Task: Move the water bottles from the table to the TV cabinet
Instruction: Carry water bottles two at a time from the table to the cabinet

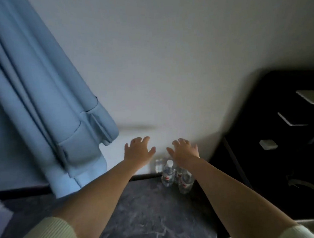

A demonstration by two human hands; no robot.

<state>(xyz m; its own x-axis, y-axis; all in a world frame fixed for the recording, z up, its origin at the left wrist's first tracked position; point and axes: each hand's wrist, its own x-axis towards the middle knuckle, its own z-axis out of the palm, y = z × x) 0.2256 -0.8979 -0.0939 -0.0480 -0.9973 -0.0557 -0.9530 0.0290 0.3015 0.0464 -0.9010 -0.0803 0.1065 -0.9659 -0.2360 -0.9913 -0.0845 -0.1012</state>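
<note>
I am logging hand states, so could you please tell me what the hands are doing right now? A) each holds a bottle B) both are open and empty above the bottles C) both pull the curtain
B: the left hand and the right hand are spread open with nothing in them, above the bottles standing on the dark marbled surface.

Three clear water bottles (176,174) with red labels stand clustered at the far edge of one dark marbled table (149,211); a fourth may be hidden behind them. Two hands, left hand (138,151) and right hand (184,150). One blue curtain (41,107)
</note>
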